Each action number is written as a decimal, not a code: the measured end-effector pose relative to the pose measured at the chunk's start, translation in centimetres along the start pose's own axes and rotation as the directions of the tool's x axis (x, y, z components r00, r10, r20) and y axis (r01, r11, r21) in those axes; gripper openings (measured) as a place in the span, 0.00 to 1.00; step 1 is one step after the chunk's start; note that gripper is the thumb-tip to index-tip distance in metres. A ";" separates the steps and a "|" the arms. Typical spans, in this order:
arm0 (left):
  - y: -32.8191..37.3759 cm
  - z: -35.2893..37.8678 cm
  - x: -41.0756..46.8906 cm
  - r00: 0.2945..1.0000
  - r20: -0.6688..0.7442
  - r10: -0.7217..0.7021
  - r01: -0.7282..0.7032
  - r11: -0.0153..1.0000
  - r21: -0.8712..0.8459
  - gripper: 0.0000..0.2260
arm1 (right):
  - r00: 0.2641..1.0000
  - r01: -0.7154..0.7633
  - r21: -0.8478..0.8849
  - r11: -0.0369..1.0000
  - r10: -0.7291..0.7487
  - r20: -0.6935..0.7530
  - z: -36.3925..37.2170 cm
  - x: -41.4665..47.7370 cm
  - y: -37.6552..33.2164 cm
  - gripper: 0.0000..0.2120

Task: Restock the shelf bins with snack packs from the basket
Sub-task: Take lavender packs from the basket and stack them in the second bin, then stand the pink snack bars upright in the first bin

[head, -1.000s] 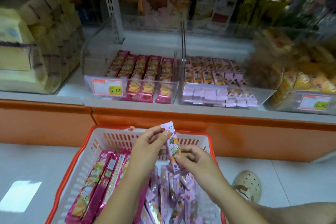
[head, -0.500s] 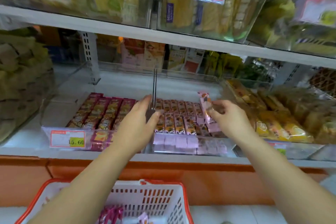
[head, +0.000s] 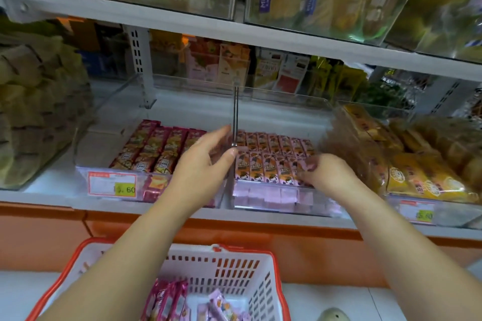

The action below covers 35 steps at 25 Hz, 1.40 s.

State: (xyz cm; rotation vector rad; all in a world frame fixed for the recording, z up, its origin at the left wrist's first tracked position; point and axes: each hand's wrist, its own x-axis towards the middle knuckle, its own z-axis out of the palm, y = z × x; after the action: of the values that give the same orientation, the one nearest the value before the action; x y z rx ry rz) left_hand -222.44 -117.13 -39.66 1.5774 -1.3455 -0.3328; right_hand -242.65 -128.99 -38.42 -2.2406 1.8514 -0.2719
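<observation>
Tucking a pink pack (head: 309, 165) right of the divider (head: 235, 117), my right hand (head: 327, 173) pinches it, left hand (head: 202, 164) spread; shoving may buckle that row (head: 268, 167).

".60" on yellow-patched price tag (head: 112, 187)

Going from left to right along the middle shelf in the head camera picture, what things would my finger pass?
olive-brown wrapped packs → dark red snack packs → left hand → pink snack packs → right hand → yellow packs
</observation>
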 end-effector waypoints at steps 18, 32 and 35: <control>-18.0 -2.3 -26.5 0.614 0.093 -0.784 0.598 0.539 0.593 0.29 | 0.664 -0.449 0.406 0.796 -0.008 0.748 29.6 -20.4 -7.2 0.13; -15.2 -3.2 -24.6 0.497 0.402 -0.769 0.867 0.458 -0.195 0.22 | 0.713 -0.615 0.680 0.399 -0.088 0.696 26.7 -18.4 -8.5 0.15; -15.3 -4.2 -24.8 0.447 0.460 -0.767 0.894 0.387 -0.225 0.21 | 0.707 -0.644 0.705 0.295 -0.121 0.697 26.0 -18.1 -8.1 0.14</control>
State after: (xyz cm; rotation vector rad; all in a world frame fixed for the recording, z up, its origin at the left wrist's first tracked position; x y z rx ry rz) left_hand -218.97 -95.43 -59.25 1.7269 -0.4185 -1.4678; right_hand -231.09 -108.36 -61.04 -0.9044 1.1115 -0.3211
